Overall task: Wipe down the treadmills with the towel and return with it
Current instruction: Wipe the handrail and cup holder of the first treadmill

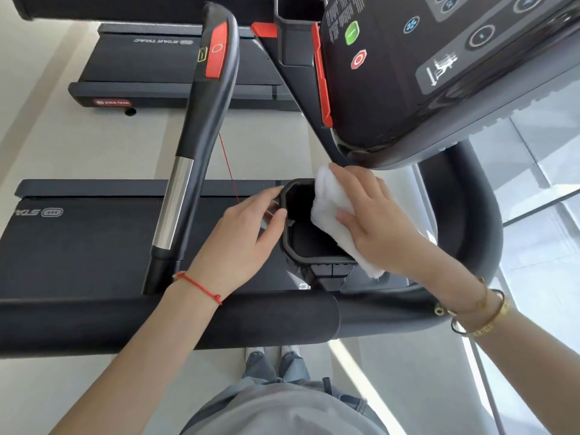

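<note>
Right hand presses a folded white towel against the right inner rim of the treadmill's black cup holder, fingers flat over the cloth, not curled round it. Left hand rests on the holder's left edge, fingers relaxed, thumb on the rim. Console sits just above the towel. Second treadmill stands beyond, well apart.
</note>
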The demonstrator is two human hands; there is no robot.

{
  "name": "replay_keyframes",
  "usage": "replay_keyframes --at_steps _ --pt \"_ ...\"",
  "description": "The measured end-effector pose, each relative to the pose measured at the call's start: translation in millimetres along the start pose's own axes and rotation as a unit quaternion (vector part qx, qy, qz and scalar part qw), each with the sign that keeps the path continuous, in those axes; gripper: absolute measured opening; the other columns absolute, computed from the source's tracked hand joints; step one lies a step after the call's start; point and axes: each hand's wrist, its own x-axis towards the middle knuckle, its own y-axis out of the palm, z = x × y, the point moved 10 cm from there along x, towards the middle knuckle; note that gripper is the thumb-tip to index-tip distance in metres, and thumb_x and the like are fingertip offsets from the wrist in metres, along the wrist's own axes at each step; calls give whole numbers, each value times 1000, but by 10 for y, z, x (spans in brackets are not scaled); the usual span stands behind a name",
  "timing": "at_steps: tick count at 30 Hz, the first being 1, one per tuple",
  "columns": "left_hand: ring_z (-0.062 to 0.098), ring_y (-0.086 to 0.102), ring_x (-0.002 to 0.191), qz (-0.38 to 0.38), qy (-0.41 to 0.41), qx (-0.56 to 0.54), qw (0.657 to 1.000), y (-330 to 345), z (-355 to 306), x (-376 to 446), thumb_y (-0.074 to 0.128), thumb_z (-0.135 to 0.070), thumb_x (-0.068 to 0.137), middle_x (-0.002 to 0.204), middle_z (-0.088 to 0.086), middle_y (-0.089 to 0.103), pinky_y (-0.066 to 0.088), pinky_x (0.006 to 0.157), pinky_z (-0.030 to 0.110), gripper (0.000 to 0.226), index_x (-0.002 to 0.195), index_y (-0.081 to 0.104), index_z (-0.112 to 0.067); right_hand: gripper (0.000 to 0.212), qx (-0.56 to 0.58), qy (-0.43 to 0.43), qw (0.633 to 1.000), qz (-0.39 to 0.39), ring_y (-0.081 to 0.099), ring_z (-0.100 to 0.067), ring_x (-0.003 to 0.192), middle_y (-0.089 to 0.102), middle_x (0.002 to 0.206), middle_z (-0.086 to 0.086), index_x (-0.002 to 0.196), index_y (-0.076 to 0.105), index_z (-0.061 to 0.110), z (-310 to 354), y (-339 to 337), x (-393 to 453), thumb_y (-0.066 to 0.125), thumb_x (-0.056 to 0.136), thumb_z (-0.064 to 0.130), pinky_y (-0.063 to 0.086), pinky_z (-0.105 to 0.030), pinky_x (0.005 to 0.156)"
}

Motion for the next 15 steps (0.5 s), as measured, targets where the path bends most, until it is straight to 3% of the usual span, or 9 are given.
replay_keyframes --at_steps 5,11,13,15 --pt "2 59 106 0 1 1 1000 5 -9 0 40 -37 97 117 -13 63 49 97 27 43 139 48 -28 71 131 117 984 -23 31 -12 119 19 150 -8 151 9 11 -153 52 -289 53 96 13 17 -6 86" --pt "6 59 107 -2 1 7 1000 2 -13 3 40 -37 97 118 -10 63 49 97 33 45 140 48 -26 61 138 134 981 -4 41 -28 123 29 146 -11 149 20 13 -271 12 18 51 97 10 23 -12 78" --pt "7 60 107 -3 1 8 1000 2 -14 4 41 -35 98 119 -10 63 49 97 34 43 139 49 -27 60 140 131 981 -9 44 -26 117 30 144 -11 149 20 14 -265 3 8 50 97 11 24 -12 75" --pt "8 60 108 -3 -1 9 1000 4 -12 1 42 -34 98 119 -10 63 49 97 35 42 139 49 -27 64 138 133 981 -22 39 -13 104 28 145 -10 150 16 14 -227 18 -147 51 97 10 26 -9 70"
